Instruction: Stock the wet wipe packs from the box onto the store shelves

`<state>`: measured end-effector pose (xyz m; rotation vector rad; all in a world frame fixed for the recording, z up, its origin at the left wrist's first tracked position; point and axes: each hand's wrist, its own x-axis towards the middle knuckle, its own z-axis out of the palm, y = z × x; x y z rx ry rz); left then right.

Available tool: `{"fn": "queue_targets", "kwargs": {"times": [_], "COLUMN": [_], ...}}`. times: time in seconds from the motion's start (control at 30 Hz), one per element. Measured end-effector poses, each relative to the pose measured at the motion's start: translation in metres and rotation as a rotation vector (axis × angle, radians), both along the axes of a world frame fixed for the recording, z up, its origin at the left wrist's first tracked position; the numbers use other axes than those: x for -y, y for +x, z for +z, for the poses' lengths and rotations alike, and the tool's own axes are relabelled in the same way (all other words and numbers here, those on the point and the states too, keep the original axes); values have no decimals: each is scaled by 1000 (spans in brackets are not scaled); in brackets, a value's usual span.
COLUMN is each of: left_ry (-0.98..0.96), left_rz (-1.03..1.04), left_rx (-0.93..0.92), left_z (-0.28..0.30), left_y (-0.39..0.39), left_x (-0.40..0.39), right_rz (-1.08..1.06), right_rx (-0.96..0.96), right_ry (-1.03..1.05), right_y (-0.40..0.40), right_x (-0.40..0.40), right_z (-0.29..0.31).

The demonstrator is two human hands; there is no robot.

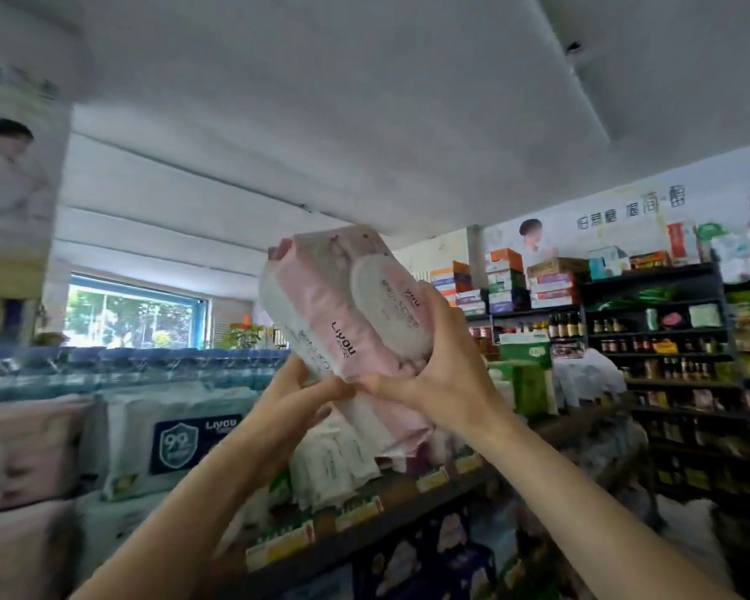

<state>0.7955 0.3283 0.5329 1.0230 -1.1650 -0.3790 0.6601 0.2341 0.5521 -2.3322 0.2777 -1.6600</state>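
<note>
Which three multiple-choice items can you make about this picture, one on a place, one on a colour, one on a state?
1. Where are the held wet wipe packs?
A. Raised above the shelf
B. Lying on the floor
C. Inside a box

2. What colour is the held bundle's wrapping mainly?
A. Green
B. Pink and white
C. Black

3. How are the packs held?
A. By the left hand alone
B. By neither hand
C. By both hands

Answers:
1 A: the bundle is up in front of the ceiling, above the shelf.
2 B: its wrapping is pink and white.
3 C: the left hand and the right hand both grip its lower end.
</note>
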Motion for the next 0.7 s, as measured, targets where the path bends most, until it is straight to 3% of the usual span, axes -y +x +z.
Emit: {"fn": "queue_targets", "kwargs": {"times": [0.1,0.2,0.33,0.4,0.53,0.7], "left_ry": [-102,-195,-223,-178,-62,58], "left_rz": [209,353,1111,1339,1472,1598], "left_rx": [49,134,696,969,1382,1543], "left_z": [17,19,20,19,11,18], "left_y": [31,48,90,107,119,123], "left_x": [-9,-13,-27,-38,-53,-80], "right_rz": [-317,-253,-165,-165,-163,-142], "right_rx": [87,169,165,140,108,67], "right_ry": [-385,-407,-472,-529,-636,-680], "right_y": [34,67,105,121,145,164], "right_x": [15,24,31,31,23,5], "right_z": [7,9,11,10,6,5]}}
